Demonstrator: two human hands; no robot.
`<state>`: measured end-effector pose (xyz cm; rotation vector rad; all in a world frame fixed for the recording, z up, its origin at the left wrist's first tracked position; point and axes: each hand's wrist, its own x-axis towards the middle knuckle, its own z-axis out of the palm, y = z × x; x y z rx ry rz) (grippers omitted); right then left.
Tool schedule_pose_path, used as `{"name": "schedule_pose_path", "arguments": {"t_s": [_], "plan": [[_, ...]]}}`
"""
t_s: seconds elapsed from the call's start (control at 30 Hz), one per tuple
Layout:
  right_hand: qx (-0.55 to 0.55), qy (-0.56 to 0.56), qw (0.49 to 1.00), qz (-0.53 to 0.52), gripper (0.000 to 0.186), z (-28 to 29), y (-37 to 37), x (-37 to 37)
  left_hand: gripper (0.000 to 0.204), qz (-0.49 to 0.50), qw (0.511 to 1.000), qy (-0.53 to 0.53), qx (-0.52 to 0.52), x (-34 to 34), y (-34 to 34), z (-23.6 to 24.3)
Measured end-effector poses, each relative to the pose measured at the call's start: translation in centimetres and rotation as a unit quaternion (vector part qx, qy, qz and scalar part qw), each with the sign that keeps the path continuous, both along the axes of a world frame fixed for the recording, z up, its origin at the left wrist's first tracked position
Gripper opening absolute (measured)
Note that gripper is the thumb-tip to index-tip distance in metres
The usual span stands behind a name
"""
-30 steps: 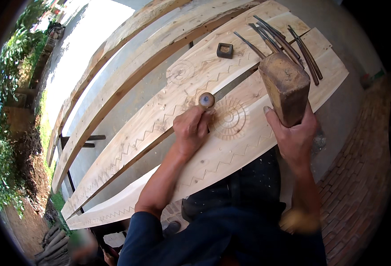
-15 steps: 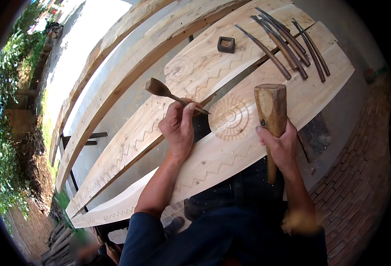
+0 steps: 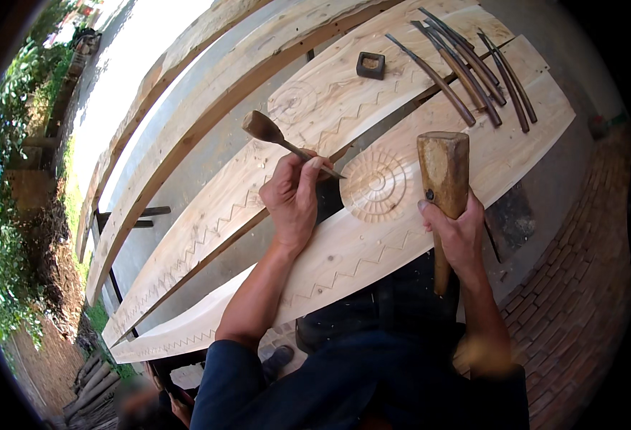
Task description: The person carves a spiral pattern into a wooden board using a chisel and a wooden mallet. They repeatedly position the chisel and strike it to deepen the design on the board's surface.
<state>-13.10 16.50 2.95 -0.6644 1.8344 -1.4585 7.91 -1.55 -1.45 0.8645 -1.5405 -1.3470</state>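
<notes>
My left hand (image 3: 292,197) is closed round the metal shank of a wood-carving chisel (image 3: 263,127). Its thick wooden handle points up and left, and its tip meets the left edge of a round carved rosette (image 3: 377,186). The rosette sits on the nearer pale plank (image 3: 323,269), which also bears a zigzag line along its edge. Gripped in my right hand (image 3: 459,233) is a wooden mallet (image 3: 443,161), head up and handle down, held to the right of the rosette and apart from the chisel.
Several more chisels (image 3: 466,68) lie at the planks' far right end, near a small dark square box (image 3: 371,65). A second carved plank (image 3: 222,204) lies beyond a gap. Long curved beams (image 3: 186,132) stand farther left. Another person's hand (image 3: 181,410) shows at lower left.
The whole view has shifted slightly. Both hands keep their grips, and the chisel tip stays by the rosette's left edge.
</notes>
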Motion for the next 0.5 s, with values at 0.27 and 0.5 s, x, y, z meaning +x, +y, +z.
{"name": "schedule_pose_path", "arguments": {"t_s": [0.27,0.5], "plan": [[0.009,0.001,1.000,0.006,0.030,0.09,0.07,-0.07,0.013,0.000,1.000,0.012,-0.001,-0.08,0.03,-0.12],[0.008,-0.002,1.000,0.003,0.031,0.23,0.07,0.02,0.011,0.004,0.999,-0.024,-0.038,-0.04,0.03,-0.23]]}}
